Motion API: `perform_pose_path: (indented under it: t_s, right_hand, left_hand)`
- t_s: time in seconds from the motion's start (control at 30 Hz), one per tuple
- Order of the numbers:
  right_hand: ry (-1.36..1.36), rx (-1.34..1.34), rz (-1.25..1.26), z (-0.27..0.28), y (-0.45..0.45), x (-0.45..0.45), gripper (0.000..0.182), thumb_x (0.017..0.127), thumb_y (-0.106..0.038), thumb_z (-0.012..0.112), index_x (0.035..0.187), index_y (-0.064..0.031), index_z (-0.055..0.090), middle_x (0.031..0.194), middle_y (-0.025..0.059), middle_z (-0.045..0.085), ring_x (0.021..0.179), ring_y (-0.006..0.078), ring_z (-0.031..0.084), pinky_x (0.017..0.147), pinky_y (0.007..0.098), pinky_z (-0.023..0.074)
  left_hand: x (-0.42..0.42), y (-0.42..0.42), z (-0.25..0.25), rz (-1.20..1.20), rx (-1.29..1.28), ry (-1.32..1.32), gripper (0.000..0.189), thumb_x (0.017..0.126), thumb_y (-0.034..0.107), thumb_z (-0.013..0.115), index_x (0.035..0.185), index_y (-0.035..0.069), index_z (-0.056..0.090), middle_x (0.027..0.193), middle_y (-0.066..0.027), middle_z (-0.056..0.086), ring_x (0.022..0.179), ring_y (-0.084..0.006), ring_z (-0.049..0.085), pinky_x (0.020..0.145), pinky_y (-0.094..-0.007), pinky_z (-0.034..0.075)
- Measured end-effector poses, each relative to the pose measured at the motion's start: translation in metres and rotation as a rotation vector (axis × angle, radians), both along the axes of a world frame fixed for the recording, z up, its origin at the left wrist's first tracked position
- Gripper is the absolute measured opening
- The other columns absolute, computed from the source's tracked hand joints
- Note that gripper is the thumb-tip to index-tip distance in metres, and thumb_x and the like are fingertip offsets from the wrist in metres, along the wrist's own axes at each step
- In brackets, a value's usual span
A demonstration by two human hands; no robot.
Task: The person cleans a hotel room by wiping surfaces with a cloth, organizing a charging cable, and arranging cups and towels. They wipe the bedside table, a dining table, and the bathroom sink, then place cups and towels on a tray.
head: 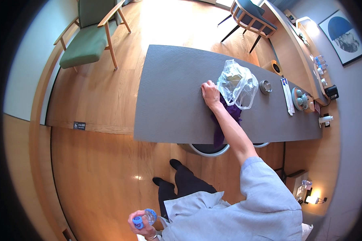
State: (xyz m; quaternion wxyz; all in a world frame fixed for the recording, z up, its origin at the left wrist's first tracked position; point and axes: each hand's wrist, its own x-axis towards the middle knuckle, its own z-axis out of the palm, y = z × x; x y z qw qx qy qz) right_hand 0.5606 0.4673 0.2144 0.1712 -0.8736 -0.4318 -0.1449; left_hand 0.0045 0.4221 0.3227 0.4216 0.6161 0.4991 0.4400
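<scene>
My left hand (141,224), low in the view beside my shirt, is wrapped around a clear plastic bottle (151,215) with a blue cap (138,222). My right arm reaches over the grey tabletop (172,99). At its end my right hand (210,94) rests with curled fingers; whether anything is inside them is hidden. Just right of that hand lies a crumpled, translucent plastic bag (237,82) with something yellowish inside. Dark purple cloth (233,112) is partly under the bag and my forearm, and one end hangs over the table's near edge.
Farther right on the table are a round metal ashtray (265,87), paper-wrapped chopsticks (287,96) and a tray of teaware (298,98). A stool (208,149) is tucked under the near edge. Beyond stand a green armchair (86,45) and a dark chair (252,19).
</scene>
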Motion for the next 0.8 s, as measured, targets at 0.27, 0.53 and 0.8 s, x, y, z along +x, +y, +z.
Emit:
perform_pose_path:
  t_s: [0.27,0.53,0.8]
  right_hand:
    - [0.312,0.152,-0.093,0.004,0.03,0.047,0.011,0.079,-0.013,0.065,0.086,-0.0039,0.067,0.088,0.0148,0.061,0.081,0.0321,0.061,0.077,0.0392,0.0495]
    - [0.607,0.451,-0.028,0.021,-0.005,0.04,0.013,0.082,-0.009,0.06,0.09,-0.0024,0.069,0.08,0.0157,0.062,0.072,0.0278,0.062,0.07,0.0351,0.0511]
    - [-0.035,-0.018,-0.149,0.077,-0.113,-0.107,0.024,0.076,-0.024,0.068,0.097,-0.0122,0.064,0.103,0.0021,0.058,0.1,0.02,0.054,0.08,0.0386,0.0407]
  left_hand:
    - [0.012,0.005,-0.002,-0.068,-0.056,0.057,0.031,0.086,0.024,0.062,0.102,0.002,0.049,0.075,-0.0074,0.055,0.072,-0.018,0.054,0.07,-0.0322,0.046]
    - [0.026,0.016,-0.003,-0.092,-0.097,-0.007,0.031,0.085,0.024,0.063,0.101,0.001,0.05,0.075,-0.0076,0.055,0.072,-0.018,0.055,0.069,-0.0318,0.046]
    - [0.035,0.023,0.001,-0.125,-0.025,-0.022,0.029,0.084,0.022,0.064,0.099,0.001,0.051,0.076,-0.0087,0.057,0.07,-0.0192,0.056,0.067,-0.0327,0.048]
